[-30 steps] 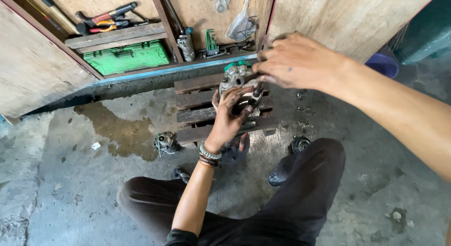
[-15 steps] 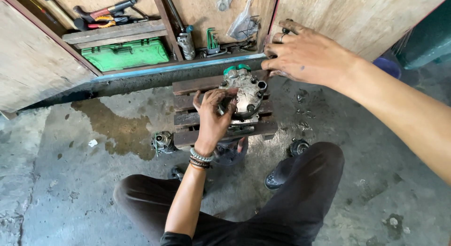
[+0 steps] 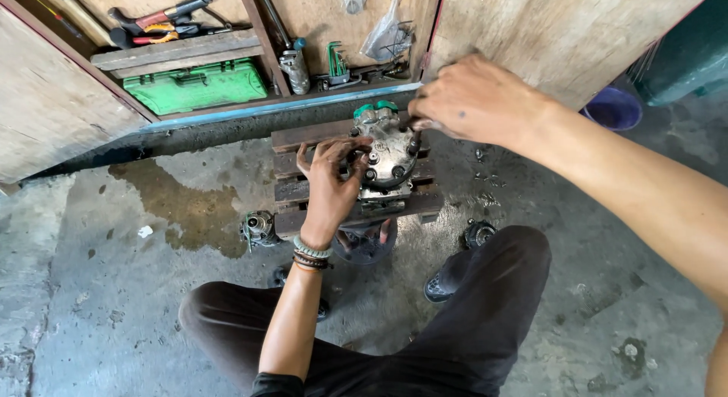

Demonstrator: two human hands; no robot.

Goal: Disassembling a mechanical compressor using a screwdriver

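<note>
A grey concrete floor [image 3: 98,321] fills the scene, cracked and stained, with a darker patch [image 3: 189,207] — possibly damp. Behind stand plywood walls [image 3: 561,25], a plank shelf [image 3: 178,52] and a green case [image 3: 201,86] — all in even daylight.

Left hand [image 3: 331,186] fingers spread, wrist bent; right hand [image 3: 474,101] knuckles up, fingers curled down.
</note>
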